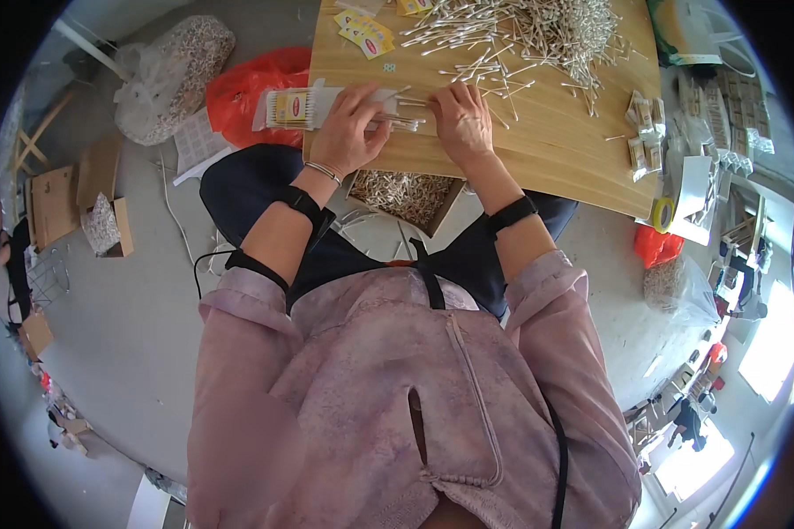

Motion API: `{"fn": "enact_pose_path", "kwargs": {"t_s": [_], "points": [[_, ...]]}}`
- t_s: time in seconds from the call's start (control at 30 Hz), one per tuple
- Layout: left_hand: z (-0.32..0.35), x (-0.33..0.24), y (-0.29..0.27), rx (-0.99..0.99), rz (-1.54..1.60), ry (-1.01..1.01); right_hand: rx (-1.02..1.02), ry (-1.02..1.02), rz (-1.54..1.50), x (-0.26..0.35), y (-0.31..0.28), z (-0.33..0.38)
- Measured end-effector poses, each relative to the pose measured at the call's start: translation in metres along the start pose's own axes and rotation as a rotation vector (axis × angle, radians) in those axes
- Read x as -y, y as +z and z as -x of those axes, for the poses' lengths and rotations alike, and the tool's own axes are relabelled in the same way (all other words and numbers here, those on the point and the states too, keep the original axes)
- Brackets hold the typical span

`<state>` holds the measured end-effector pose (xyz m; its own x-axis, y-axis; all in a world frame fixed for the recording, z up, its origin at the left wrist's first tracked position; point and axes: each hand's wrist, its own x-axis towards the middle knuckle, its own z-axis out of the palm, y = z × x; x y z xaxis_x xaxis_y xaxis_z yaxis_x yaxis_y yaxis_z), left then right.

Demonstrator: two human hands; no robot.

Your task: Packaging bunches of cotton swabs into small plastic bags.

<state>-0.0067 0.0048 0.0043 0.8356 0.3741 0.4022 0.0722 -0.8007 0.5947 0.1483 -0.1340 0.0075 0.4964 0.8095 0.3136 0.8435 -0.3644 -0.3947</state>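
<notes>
My left hand [353,132] is closed round a small bunch of cotton swabs [402,122], their tips pointing right over the table's near edge. Just right of it, my right hand [463,123] has its fingers pinched together on a few cotton swabs [412,102] that stick out leftward. Beside my left hand lies a clear packet of cotton swabs [288,108] with a yellow label. A large loose heap of cotton swabs [560,35] covers the far part of the table, with strays scattered toward my right hand.
Yellow cards [366,35] lie at the table's far left. Filled packets [646,132] sit by its right edge, near a roll of yellow tape [662,214]. Below the near edge is a box of swabs [404,196]. A red bag [256,93] stands left of the table [556,159].
</notes>
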Motion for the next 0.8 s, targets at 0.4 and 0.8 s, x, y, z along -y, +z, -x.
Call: {"fn": "enact_pose_path", "kwargs": {"t_s": [0.4, 0.8], "points": [[-0.002, -0.004, -0.002, 0.008, -0.002, -0.043, 0.058, -0.074, 0.01, 0.021, 0.008, -0.012], [-0.007, -0.003, -0.007, 0.07, 0.006, 0.009, 0.123, -0.211, 0.036, 0.018, 0.005, -0.015]]}}
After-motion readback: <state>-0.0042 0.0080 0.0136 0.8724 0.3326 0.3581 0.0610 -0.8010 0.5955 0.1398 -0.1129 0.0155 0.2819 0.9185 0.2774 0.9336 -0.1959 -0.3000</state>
